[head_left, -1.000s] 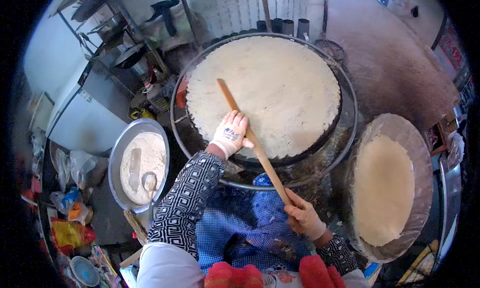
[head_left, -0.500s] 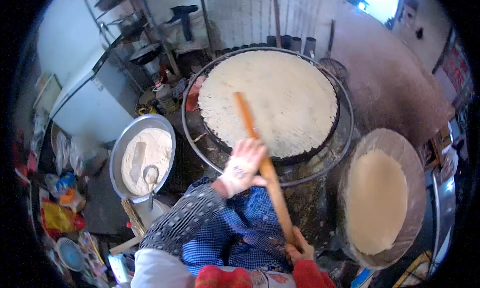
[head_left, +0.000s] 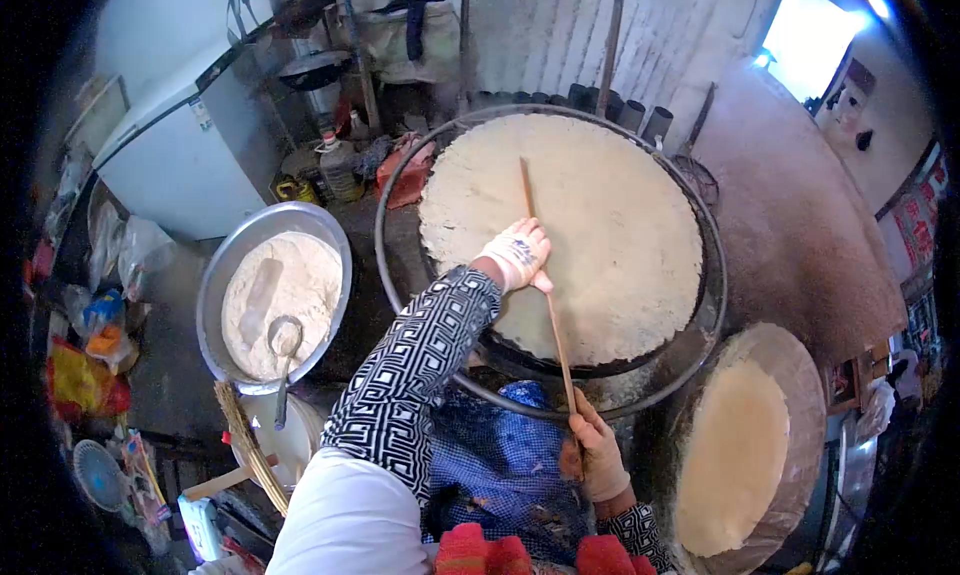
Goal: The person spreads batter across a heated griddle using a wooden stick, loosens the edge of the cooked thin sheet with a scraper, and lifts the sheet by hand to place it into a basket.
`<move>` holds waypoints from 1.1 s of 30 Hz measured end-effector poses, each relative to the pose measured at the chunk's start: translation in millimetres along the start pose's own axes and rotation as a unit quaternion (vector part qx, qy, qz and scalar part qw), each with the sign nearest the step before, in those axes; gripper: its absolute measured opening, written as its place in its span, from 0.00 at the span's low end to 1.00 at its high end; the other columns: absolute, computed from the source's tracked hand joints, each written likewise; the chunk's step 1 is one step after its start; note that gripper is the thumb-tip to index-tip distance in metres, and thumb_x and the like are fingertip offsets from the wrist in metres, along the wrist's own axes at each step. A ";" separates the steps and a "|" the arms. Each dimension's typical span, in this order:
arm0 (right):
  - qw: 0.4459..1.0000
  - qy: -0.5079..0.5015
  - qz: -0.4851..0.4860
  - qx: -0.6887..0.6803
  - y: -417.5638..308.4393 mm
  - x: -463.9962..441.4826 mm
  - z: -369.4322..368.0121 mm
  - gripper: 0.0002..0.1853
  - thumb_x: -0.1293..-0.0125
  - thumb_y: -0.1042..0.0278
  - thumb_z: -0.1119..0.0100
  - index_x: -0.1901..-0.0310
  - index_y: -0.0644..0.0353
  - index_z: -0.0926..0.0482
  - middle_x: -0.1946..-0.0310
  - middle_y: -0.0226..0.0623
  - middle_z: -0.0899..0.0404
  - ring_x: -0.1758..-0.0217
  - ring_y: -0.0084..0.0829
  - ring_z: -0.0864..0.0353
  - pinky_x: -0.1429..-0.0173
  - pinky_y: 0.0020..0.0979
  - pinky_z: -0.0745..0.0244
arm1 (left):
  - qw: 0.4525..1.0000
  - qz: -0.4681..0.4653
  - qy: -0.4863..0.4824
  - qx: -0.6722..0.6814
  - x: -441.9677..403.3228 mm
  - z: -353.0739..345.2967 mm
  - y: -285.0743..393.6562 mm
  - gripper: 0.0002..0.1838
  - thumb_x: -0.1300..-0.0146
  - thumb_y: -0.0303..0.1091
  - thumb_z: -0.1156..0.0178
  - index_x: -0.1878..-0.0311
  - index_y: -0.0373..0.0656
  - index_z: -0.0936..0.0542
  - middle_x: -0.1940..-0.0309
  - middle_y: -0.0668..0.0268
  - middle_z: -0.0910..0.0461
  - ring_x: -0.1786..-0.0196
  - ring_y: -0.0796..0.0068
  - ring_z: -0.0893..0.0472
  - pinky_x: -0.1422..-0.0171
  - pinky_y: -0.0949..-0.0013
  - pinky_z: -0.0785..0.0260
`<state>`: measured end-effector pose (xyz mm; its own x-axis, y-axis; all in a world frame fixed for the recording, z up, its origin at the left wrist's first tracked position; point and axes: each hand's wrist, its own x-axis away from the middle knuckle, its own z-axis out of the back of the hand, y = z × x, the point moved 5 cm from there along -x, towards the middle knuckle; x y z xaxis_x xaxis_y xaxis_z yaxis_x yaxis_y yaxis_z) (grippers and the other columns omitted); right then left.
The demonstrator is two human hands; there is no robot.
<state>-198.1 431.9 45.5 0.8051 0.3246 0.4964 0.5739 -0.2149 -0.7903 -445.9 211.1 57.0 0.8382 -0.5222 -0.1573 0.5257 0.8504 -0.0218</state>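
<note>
A long, thin wooden batter spreader (head_left: pixel 559 337) stands with its edge towards me across a large round griddle (head_left: pixel 662 353). Pale batter (head_left: pixel 620 225) covers nearly all of the griddle in a thin layer, its rim ragged. My left hand (head_left: pixel 517 255), in a light fingerless glove, is closed around the spreader's middle, over the batter. Near the griddle's front edge my right hand (head_left: pixel 598 450) grips the spreader's lower end, fingers wrapped around it.
At left sits a metal basin (head_left: pixel 212 325) of flour-like powder with a ladle (head_left: pixel 283 347) in it. A plastic-lined tub (head_left: pixel 800 455) of batter stands at right. A metal ring (head_left: pixel 384 237) surrounds the griddle. A straw brush (head_left: pixel 247 440) lies beneath the basin.
Both hands have moved forward with the spreader, which has turned from its broad face onto its edge. The view has shifted, and the batter surface looks smoother.
</note>
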 end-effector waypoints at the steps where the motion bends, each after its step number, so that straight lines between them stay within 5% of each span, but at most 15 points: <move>1: 1.000 -0.015 0.001 0.016 4.9 -9.4 -4.3 0.30 0.29 0.60 0.43 0.27 0.52 0.37 0.81 0.26 0.30 0.86 0.19 0.36 0.82 0.25 0.41 | 1.000 0.015 0.010 -0.004 13.8 2.3 -12.4 0.49 0.56 0.70 0.41 0.44 0.32 0.27 0.42 0.45 0.27 0.31 0.42 0.35 0.24 0.50 0.46; 6: 0.994 -0.039 0.035 0.092 29.3 -13.1 -26.8 0.30 0.31 0.68 0.42 0.28 0.52 0.36 0.77 0.26 0.26 0.84 0.18 0.33 0.80 0.24 0.37 | 0.997 0.046 0.063 -0.010 98.5 10.4 -36.1 0.55 0.60 0.75 0.45 0.41 0.32 0.29 0.40 0.44 0.29 0.31 0.41 0.35 0.24 0.48 0.46; 10: 0.960 -0.053 0.114 0.252 44.4 14.6 -6.5 0.30 0.33 0.70 0.41 0.29 0.54 0.35 0.68 0.32 0.18 0.77 0.22 0.24 0.72 0.27 0.27 | 0.987 0.083 0.108 0.089 173.6 61.5 -7.9 0.45 0.56 0.64 0.32 0.45 0.32 0.27 0.42 0.46 0.28 0.35 0.45 0.32 0.27 0.48 0.44; 12: 0.897 -0.017 0.176 0.404 37.9 36.9 15.1 0.31 0.34 0.66 0.39 0.29 0.52 0.34 0.67 0.39 0.17 0.72 0.32 0.19 0.67 0.33 0.24 | 0.966 0.125 0.202 0.098 214.0 69.6 0.6 0.35 0.43 0.54 0.36 0.43 0.34 0.28 0.41 0.48 0.30 0.36 0.42 0.33 0.28 0.44 0.45; 14: 0.779 0.020 0.229 0.583 21.0 60.7 43.5 0.32 0.36 0.61 0.37 0.30 0.48 0.33 0.66 0.48 0.16 0.67 0.44 0.14 0.62 0.40 0.20 | 0.983 0.118 0.140 -0.011 235.2 44.0 5.0 0.35 0.42 0.54 0.38 0.41 0.35 0.30 0.38 0.48 0.32 0.34 0.41 0.36 0.27 0.39 0.51; 15: 0.742 0.060 0.158 0.649 14.9 63.0 59.6 0.31 0.36 0.57 0.37 0.31 0.43 0.32 0.69 0.50 0.18 0.69 0.50 0.16 0.65 0.43 0.21 | 0.989 0.102 0.107 -0.026 245.1 15.0 6.6 0.34 0.45 0.53 0.38 0.43 0.35 0.29 0.40 0.48 0.32 0.34 0.42 0.36 0.26 0.38 0.53; 18: 0.715 0.169 0.276 0.620 5.4 77.8 108.4 0.29 0.36 0.62 0.37 0.32 0.45 0.29 0.75 0.49 0.20 0.73 0.50 0.18 0.69 0.41 0.24 | 0.994 0.066 0.053 -0.069 234.9 -18.0 26.8 0.29 0.59 0.49 0.36 0.56 0.40 0.27 0.53 0.52 0.30 0.40 0.47 0.33 0.24 0.40 0.53; 20: 0.750 0.233 0.242 0.570 -11.1 93.6 117.3 0.29 0.36 0.66 0.37 0.33 0.45 0.29 0.74 0.52 0.21 0.74 0.50 0.20 0.70 0.38 0.25 | 0.995 0.090 0.007 -0.048 228.4 -18.3 46.9 0.25 0.56 0.45 0.38 0.57 0.40 0.29 0.56 0.53 0.30 0.42 0.47 0.32 0.25 0.39 0.49; 21: 0.772 0.240 0.282 0.515 -4.0 96.2 126.1 0.30 0.35 0.67 0.39 0.31 0.50 0.30 0.65 0.50 0.16 0.73 0.41 0.17 0.67 0.33 0.24 | 0.994 0.093 0.001 -0.065 225.9 -24.1 58.0 0.24 0.55 0.45 0.35 0.59 0.41 0.28 0.59 0.53 0.29 0.45 0.47 0.30 0.26 0.39 0.48; 25: 0.906 0.201 0.222 0.299 32.0 123.6 133.7 0.30 0.38 0.75 0.38 0.32 0.56 0.29 0.67 0.35 0.17 0.71 0.24 0.23 0.62 0.28 0.23 | 0.982 0.153 -0.113 0.005 194.5 -15.0 134.8 0.23 0.44 0.52 0.36 0.57 0.42 0.23 0.60 0.56 0.24 0.46 0.49 0.28 0.32 0.45 0.42; 26: 0.927 0.197 0.187 0.260 41.3 132.0 132.0 0.30 0.38 0.75 0.37 0.33 0.59 0.28 0.63 0.37 0.16 0.66 0.26 0.21 0.60 0.30 0.22 | 0.987 0.147 -0.021 0.063 190.1 -7.8 157.9 0.26 0.41 0.53 0.38 0.50 0.40 0.24 0.55 0.54 0.23 0.45 0.47 0.28 0.33 0.44 0.40; 27: 0.918 0.192 0.219 0.269 63.8 138.0 138.9 0.29 0.37 0.74 0.37 0.33 0.59 0.29 0.60 0.37 0.17 0.64 0.26 0.21 0.59 0.30 0.21 | 0.972 0.131 -0.063 0.187 173.7 9.0 180.0 0.30 0.39 0.52 0.39 0.43 0.37 0.26 0.49 0.50 0.24 0.41 0.44 0.29 0.32 0.43 0.39; 28: 0.908 0.186 0.249 0.279 82.3 142.4 145.3 0.29 0.36 0.72 0.37 0.32 0.59 0.30 0.57 0.36 0.17 0.63 0.26 0.20 0.59 0.30 0.21 | 0.973 0.025 0.063 0.221 161.1 28.6 203.4 0.32 0.39 0.51 0.39 0.40 0.36 0.29 0.43 0.46 0.27 0.37 0.43 0.30 0.29 0.41 0.41; 31: 0.959 0.164 0.228 0.032 97.2 173.8 133.6 0.30 0.31 0.69 0.40 0.29 0.61 0.35 0.49 0.37 0.20 0.62 0.23 0.21 0.59 0.24 0.25 | 0.976 -0.084 0.102 0.174 108.4 84.1 231.8 0.43 0.42 0.56 0.38 0.31 0.36 0.36 0.33 0.45 0.36 0.29 0.39 0.39 0.24 0.38 0.54; 33: 0.982 0.188 0.029 0.015 79.8 198.0 118.1 0.31 0.31 0.69 0.41 0.28 0.58 0.36 0.53 0.35 0.20 0.67 0.22 0.23 0.65 0.25 0.26 | 0.980 -0.105 0.102 0.133 65.5 89.7 223.2 0.46 0.42 0.65 0.46 0.31 0.35 0.36 0.32 0.45 0.36 0.27 0.42 0.40 0.22 0.41 0.56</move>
<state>-10.5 587.8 38.3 0.8381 -0.0524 0.5430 0.5249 -0.1938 -0.8288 -260.6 360.9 130.3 0.6756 -0.6371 -0.3711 0.7254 0.6643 0.1802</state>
